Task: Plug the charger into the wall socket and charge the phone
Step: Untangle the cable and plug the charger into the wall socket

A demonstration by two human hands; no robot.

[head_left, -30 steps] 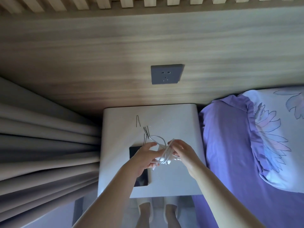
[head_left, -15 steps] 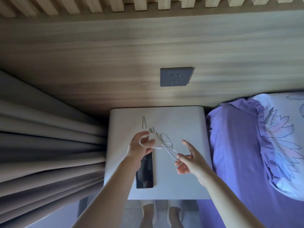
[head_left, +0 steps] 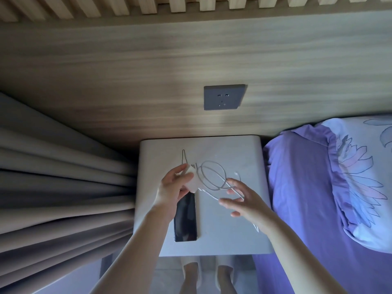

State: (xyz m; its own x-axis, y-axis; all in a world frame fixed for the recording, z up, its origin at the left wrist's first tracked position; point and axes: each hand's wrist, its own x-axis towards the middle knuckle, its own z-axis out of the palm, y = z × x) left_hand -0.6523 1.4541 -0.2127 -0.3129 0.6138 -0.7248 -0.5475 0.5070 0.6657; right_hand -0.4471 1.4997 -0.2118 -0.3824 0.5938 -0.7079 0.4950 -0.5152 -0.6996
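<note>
My left hand (head_left: 172,187) grips the white charger block (head_left: 193,179) above the white bedside table (head_left: 233,234). Its white cable (head_left: 212,177) hangs off the block in loose loops and runs across the fingers of my right hand (head_left: 244,200), which is spread open with the cable draped over it. The dark phone (head_left: 185,217) lies flat on the table, screen up, just below my left hand. The grey wall socket (head_left: 223,96) sits on the wooden wall panel above the table, with nothing plugged in.
Grey curtains (head_left: 59,187) hang to the left of the table. A purple bed with a flowered pillow (head_left: 360,179) lies to the right. Thin black hairpins (head_left: 184,159) rest near the table's back. My feet in white slippers (head_left: 207,274) show below the table's front edge.
My hands have drawn apart and the bundled cable has come loose into open loops. My left hand kept the charger block while my right hand opened, fingers spread under the cable.
</note>
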